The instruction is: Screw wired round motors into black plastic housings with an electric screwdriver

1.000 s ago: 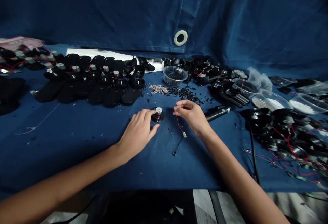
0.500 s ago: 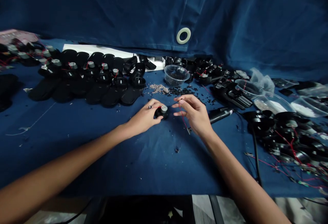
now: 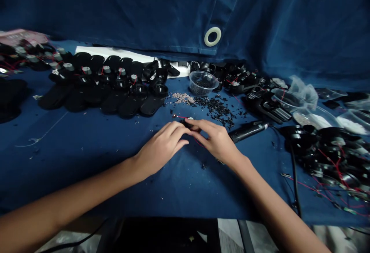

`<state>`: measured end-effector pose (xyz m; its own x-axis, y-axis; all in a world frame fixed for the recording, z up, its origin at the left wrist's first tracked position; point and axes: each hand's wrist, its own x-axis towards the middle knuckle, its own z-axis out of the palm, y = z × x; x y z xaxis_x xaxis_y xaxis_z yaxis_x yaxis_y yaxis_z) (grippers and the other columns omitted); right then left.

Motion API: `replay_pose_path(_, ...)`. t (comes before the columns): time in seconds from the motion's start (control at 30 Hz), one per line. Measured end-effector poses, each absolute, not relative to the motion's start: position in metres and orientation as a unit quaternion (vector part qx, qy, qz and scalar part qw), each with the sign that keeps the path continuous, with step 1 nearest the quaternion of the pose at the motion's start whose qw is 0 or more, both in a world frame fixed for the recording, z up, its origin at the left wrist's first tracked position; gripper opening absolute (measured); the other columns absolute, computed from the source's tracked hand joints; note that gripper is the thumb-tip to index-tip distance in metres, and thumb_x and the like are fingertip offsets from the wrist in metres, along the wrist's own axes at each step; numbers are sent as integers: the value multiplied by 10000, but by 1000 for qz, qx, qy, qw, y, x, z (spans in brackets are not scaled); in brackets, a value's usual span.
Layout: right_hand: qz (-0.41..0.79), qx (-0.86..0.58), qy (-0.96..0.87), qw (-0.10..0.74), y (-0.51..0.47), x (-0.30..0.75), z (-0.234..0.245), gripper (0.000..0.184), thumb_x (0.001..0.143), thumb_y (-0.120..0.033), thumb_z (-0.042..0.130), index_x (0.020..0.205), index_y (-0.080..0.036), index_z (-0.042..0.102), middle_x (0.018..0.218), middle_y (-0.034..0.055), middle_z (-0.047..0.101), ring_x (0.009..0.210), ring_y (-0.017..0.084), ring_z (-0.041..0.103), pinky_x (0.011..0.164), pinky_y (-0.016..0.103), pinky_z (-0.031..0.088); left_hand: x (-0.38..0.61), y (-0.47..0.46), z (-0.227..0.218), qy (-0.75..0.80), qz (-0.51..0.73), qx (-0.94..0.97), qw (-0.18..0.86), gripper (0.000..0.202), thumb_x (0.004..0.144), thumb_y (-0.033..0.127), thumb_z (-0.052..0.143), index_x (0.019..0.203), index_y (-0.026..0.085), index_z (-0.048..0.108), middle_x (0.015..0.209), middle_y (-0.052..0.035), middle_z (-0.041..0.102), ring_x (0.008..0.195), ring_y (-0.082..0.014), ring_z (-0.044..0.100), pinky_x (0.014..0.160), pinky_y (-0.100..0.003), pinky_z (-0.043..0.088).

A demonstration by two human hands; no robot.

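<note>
A small round black housing with a grey motor (image 3: 189, 120) sits on the blue cloth, mostly covered by my fingers. A red wire runs left from it to a small metal end (image 3: 174, 116). My right hand (image 3: 218, 139) reaches over the housing from the right, its fingers closed around the near side. My left hand (image 3: 164, 145) comes in from the left, fingers together, its fingertips meeting the right fingertips in front of the housing. What the left fingertips pinch is hidden. Part of another red wire (image 3: 199, 142) shows under the right hand.
A black corded cylindrical tool (image 3: 250, 130) lies right of my right hand. Behind are a clear bowl (image 3: 204, 83), scattered black bits (image 3: 219, 110) and small metallic pieces (image 3: 183, 98). Black shells (image 3: 121, 100) line the left; wired housings (image 3: 332, 156) pile up at right.
My left hand has let go of the housing's left side and moved nearer to me. My right hand has moved left onto the housing, and both hands' fingertips now meet.
</note>
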<state>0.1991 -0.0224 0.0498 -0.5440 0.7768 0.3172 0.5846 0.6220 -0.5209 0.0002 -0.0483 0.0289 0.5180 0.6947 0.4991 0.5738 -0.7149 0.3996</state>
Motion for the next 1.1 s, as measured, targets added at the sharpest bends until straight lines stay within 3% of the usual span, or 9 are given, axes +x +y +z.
replay_pose_path(0.13,225,-423,-833,277,-22,198,49,382,901,-283,497,1280,-231,501,913,14,670,875,141,627,856,306,490,2,-30,25,330,324,885,54,157,945,188,473,1083,156,539,1061,-46,589,1044,-176,525,960,-367,413)
replay_pose_path(0.3,228,-416,-837,274,-19,199,46,387,906,-307,488,1283,-221,502,983,35,673,903,149,623,872,317,476,3,-14,25,277,341,895,73,133,964,181,431,958,138,558,926,-25,609,918,-130,548,913,-312,426)
replay_pose_path(0.47,151,-390,-876,241,-14,204,40,248,888,-360,513,1056,-227,638,1001,60,626,943,185,553,886,383,459,-3,-2,22,258,320,909,64,163,965,180,427,965,153,587,937,-25,631,918,-134,558,902,-327,424)
replay_pose_path(0.57,105,-405,-875,245,-14,205,35,295,831,-402,588,1070,-235,636,1078,81,558,1020,213,507,927,427,448,-6,4,16,264,303,915,27,185,964,168,419,1004,151,599,964,-43,630,932,-150,561,875,-335,427)
replay_pose_path(0.77,119,-446,-842,279,-13,203,26,205,854,-262,548,1046,-212,600,1223,111,454,1167,220,484,1019,438,420,-5,14,9,276,288,917,-1,173,957,170,431,1015,149,592,983,-38,628,944,-155,561,882,-334,416)
replay_pose_path(1.1,147,-457,-832,278,-2,200,19,177,896,-177,449,984,-197,601,1200,90,518,1108,188,550,979,384,471,-1,30,3,293,280,913,37,145,935,176,471,1017,166,589,1021,-46,604,1030,-185,507,908,-343,420)
